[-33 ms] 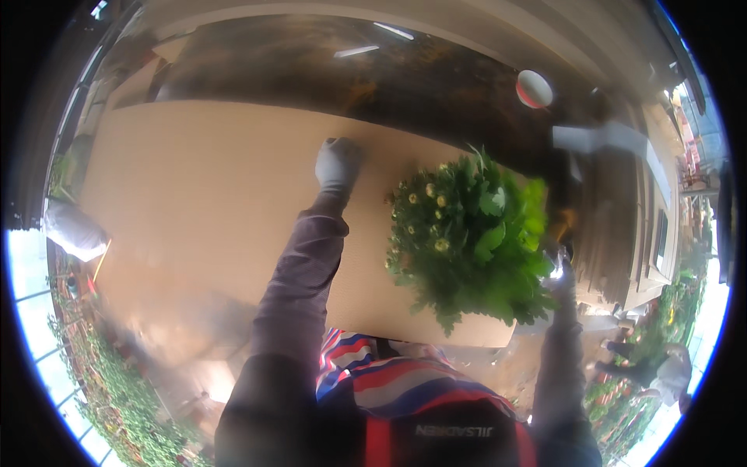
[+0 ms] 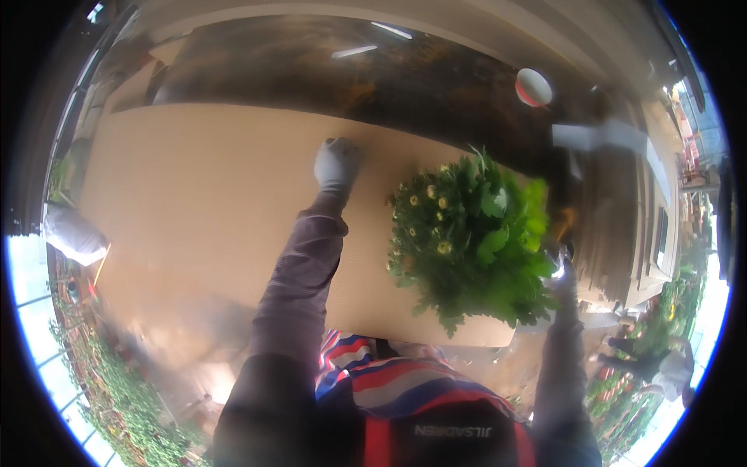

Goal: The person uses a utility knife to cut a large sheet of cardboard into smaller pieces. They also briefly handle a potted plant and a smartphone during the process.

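My left hand [image 2: 337, 162], in a light grey glove, is closed in a fist on a wide brown cardboard sheet [image 2: 210, 187], near its far edge. What it holds, if anything, is hidden. To its right is a bushy green chrysanthemum plant [image 2: 475, 241] with small pale yellow buds on its left side. The plant covers the right part of the cardboard; its base is hidden under the leaves. My right hand [image 2: 562, 268] is at the plant's right edge, blurred, with a bright glint on it. Leaves and blur hide its grip.
Beyond the cardboard lies a dark, shiny surface [image 2: 436, 86] with a white and red bowl-like object [image 2: 534, 88]. Stacked cardboard [image 2: 615, 241] stands at the right. A white bag-like bundle [image 2: 74, 232] is at the far left. Another person [image 2: 661, 370] is at the lower right, by plants.
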